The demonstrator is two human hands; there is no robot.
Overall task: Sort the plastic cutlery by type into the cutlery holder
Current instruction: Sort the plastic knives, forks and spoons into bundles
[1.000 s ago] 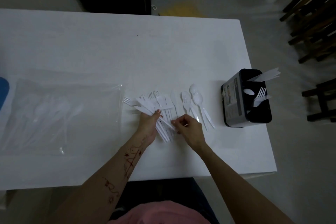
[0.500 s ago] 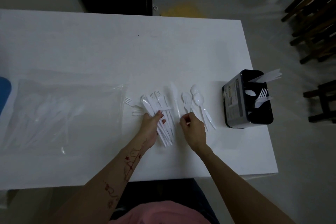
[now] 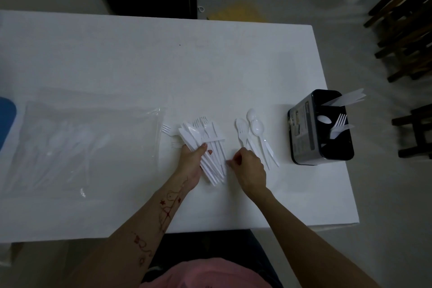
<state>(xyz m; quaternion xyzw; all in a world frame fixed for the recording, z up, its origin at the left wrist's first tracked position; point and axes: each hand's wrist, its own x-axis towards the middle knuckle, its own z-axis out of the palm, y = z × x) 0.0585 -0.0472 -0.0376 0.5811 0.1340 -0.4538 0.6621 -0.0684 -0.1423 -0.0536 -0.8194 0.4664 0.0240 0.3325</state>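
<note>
Left hand grips mixed knife-fork bundle; right hand curled, pinch unclear; risk: bundle fans, types mix; holder at 3 o'clock, near table edge.

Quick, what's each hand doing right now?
Left hand: gripping the bundle of white cutlery on the table.
Right hand: fingers curled by the bundle's handles; whether it pinches anything cannot be told.

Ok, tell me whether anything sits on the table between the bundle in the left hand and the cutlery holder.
Yes. The left hand grips the bundle of knives and forks. Between it and the cutlery holder lie the loose spoons on the table, and the right hand hovers there too. Lifting the bundle over them should clear both.
</note>
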